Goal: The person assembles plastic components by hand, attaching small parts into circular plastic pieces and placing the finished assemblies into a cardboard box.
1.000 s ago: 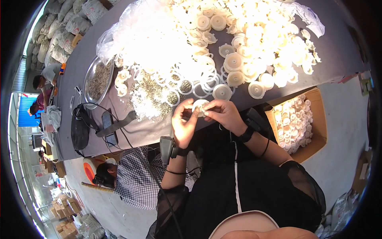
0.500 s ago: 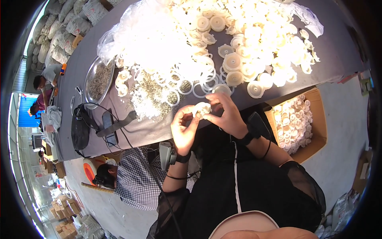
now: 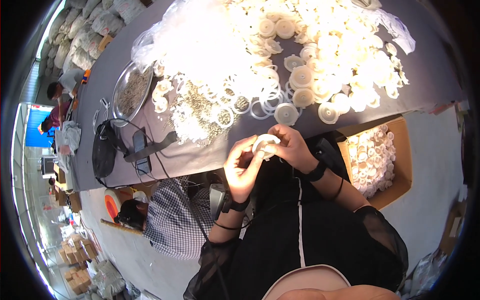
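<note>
A round white plastic cap is pinched between both hands just off the table's near edge. My left hand grips its left side, thumb against the rim. My right hand closes on its right side, thumb across its face. Just beyond my fingers lies a similar round cap on the table. Clear rings are scattered beside it, next to a heap of small metal parts. A large pile of white caps spreads over the far right, partly washed out by glare.
A metal tray of small parts, a black pouch and a phone lie on the left. A cardboard box of white parts stands at my right. A person in a checked shirt is low at my left. A cable crosses there.
The white piece has been turned so that its round face shows. My right fingers have come down closer around it. The whole view has shifted slightly.
</note>
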`<state>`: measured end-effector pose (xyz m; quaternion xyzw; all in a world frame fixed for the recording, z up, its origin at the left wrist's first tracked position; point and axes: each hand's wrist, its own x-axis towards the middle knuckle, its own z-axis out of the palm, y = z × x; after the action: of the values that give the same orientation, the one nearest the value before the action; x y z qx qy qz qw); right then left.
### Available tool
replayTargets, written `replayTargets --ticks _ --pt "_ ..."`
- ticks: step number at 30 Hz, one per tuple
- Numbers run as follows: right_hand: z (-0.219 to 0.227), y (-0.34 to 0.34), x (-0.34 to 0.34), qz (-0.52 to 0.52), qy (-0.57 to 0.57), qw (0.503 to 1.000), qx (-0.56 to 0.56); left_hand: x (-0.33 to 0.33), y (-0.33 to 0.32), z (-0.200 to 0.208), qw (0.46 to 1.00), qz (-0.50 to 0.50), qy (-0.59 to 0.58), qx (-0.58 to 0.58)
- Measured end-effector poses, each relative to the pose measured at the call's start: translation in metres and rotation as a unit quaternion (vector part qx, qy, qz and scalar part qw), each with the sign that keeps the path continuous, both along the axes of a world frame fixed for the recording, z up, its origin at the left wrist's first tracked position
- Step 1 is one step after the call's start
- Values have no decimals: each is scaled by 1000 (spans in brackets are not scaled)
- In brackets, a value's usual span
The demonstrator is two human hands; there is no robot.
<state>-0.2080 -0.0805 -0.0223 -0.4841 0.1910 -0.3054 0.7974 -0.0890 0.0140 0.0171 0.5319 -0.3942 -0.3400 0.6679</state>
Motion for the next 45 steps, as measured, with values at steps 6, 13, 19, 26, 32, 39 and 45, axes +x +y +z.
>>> replayTargets --ticks 6,13,19,26,32,39,45 --pt "6 -2 1 -8 -66 977 204 65 19 -45 956 225 -182 38" --pt "-3 -5 -1 44 -154 927 339 151 43 -77 876 358 -291 138" --pt "6 -3 4 19 -108 946 305 159 22 -58 891 247 -284 255" --pt "1 6 6 -51 -29 998 -34 170 16 -42 894 205 -266 297" --pt "6 11 3 -48 31 993 -102 166 6 -34 874 178 -314 325" --pt "24 5 -1 -119 68 921 -364 134 3 -20 876 232 -317 281" --pt "25 5 8 -91 25 898 -429 149 -3 -26 845 261 -366 288"
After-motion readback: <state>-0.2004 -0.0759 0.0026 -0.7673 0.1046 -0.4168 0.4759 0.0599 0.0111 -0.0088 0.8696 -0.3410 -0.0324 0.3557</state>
